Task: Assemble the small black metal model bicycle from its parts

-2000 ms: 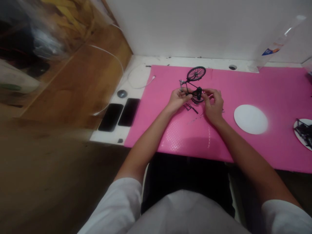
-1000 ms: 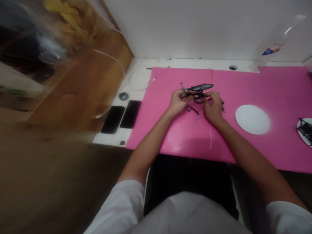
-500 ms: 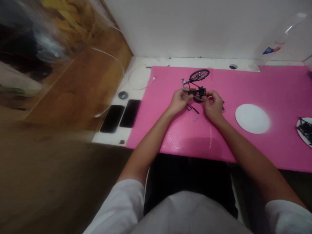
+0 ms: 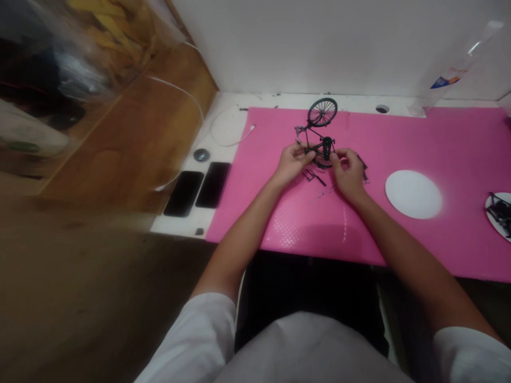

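A small black model bicycle (image 4: 319,133) stands tilted upright over the pink mat (image 4: 399,138), its spoked wheel (image 4: 322,111) pointing away from me. My left hand (image 4: 291,164) pinches the frame from the left. My right hand (image 4: 348,171) pinches it from the right, near the lower wheel. Both hands are closed on the model. Small black loose parts (image 4: 313,176) lie on the mat just below the hands.
A white round plate (image 4: 413,194) lies on the mat to the right, and another plate with black parts (image 4: 499,213) sits at the right edge. Two dark phones (image 4: 197,190) and a white cable (image 4: 223,139) lie left of the mat. A clear plastic bottle (image 4: 447,80) stands at the back right.
The model bicycle was turned flat a second ago and is now tipped back up, with the wheel raised higher. Both hands have stayed on it.
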Demonstrator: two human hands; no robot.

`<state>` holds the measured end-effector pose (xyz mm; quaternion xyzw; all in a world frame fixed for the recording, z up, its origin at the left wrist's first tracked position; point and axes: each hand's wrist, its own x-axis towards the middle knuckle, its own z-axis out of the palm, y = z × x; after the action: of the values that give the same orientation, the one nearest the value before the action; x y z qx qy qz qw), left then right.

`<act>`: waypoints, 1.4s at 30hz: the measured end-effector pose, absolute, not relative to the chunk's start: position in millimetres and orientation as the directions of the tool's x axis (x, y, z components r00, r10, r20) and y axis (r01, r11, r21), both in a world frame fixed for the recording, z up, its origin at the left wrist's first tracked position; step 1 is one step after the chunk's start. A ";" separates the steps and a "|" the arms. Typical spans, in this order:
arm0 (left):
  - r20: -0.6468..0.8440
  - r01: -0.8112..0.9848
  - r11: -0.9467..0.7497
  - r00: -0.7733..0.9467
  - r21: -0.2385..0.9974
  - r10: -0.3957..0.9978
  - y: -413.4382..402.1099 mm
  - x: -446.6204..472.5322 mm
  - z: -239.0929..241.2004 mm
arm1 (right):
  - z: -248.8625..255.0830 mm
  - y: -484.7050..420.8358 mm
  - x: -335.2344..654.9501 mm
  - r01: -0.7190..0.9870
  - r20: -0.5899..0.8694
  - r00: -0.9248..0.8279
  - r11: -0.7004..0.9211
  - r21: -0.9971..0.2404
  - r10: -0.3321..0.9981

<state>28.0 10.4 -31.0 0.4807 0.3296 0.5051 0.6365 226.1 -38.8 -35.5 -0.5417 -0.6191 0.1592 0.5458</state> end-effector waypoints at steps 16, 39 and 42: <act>0.086 -0.305 0.014 0.311 0.952 0.947 7.7 25.6 -30.7 | -36.7 -35.8 232.8 0.648 0.501 0.147 0.300 -0.701 0.853; -0.050 -0.391 0.132 0.213 0.911 0.976 12.1 23.5 -22.8 | -8.7 -13.6 318.9 0.734 0.503 0.290 0.148 -0.663 0.815; -0.064 -0.381 0.135 0.192 0.915 0.979 13.7 21.9 -21.8 | -4.2 -11.9 337.4 0.753 0.519 0.317 0.122 -0.647 0.794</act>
<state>21.9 13.7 -21.8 0.4057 0.3686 0.5176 0.6570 337.4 -11.9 -4.2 -0.6623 -0.5838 0.0219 0.4691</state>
